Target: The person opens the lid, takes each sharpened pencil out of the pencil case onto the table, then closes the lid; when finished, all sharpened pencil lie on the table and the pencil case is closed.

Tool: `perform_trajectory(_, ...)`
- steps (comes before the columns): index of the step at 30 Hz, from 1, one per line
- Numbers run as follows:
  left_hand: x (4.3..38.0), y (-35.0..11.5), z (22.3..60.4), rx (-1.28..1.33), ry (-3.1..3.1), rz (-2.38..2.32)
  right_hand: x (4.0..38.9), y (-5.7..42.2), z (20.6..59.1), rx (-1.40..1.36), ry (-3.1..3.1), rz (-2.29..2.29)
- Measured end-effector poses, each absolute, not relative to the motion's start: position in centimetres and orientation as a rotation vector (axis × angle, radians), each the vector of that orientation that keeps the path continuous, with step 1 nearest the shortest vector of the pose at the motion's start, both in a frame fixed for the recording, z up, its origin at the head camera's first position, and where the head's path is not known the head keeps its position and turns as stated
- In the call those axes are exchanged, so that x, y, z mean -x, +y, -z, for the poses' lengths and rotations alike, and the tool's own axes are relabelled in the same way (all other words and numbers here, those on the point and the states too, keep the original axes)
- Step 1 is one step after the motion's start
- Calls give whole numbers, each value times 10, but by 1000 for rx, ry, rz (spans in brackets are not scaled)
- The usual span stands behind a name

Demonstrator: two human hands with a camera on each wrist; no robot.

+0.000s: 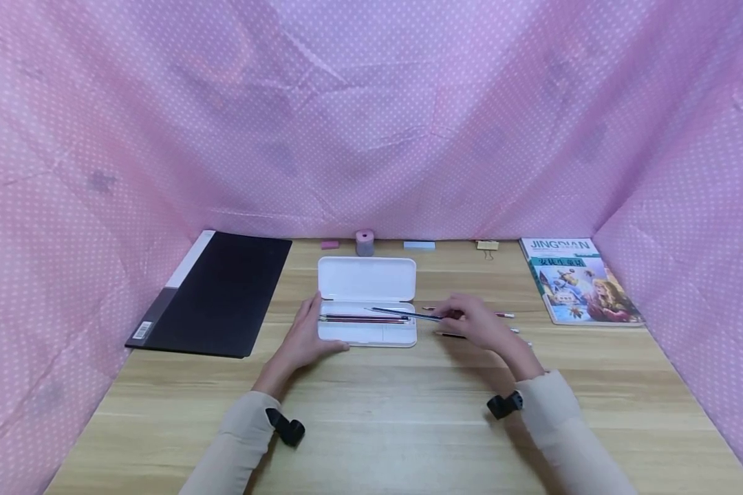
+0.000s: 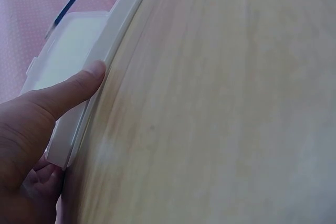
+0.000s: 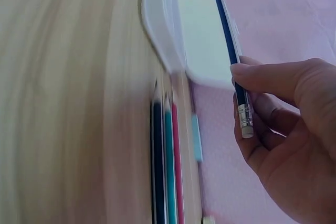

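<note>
A white pencil case (image 1: 399, 337) lies with its lid (image 1: 367, 278) raised at the back, and a few pencils (image 1: 353, 319) rest in its rear compartment. My left hand (image 1: 301, 335) grips the case's left end, thumb along the front wall and the other fingers round the side. Between thumb and fingertips, my right hand (image 1: 478, 323) pinches a dark blue pencil (image 3: 227, 24) near its eraser end. That pencil's tip reaches over the open case. Below the right hand, a dark pencil (image 3: 158, 156), a teal pencil (image 3: 169, 166) and a red pencil (image 3: 177, 156) lie on the table.
At the left is a black folder (image 1: 229, 295); a picture-covered book (image 1: 585, 289) lies far right. Along the back edge sit a pink eraser (image 1: 330, 245), a round sharpener (image 1: 364, 245), a light blue block (image 1: 419, 245) and a binder clip (image 1: 487, 245). Pink dotted cloth (image 1: 371, 137) surrounds the table.
</note>
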State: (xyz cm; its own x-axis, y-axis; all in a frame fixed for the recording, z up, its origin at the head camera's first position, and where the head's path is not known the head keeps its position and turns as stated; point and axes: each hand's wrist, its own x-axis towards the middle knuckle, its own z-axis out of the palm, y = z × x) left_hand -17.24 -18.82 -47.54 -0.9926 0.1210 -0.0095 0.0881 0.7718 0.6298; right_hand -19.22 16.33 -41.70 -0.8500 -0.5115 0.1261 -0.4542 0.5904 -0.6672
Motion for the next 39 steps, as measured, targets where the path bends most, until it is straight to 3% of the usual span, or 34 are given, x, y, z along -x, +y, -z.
perform_trajectory(20,174,-188,476,-181,2913,-1019,144,271,451,538,2868,950)
perform_trajectory(39,173,-189,476,-176,2908,-1013,139,287,466,524,2909,980)
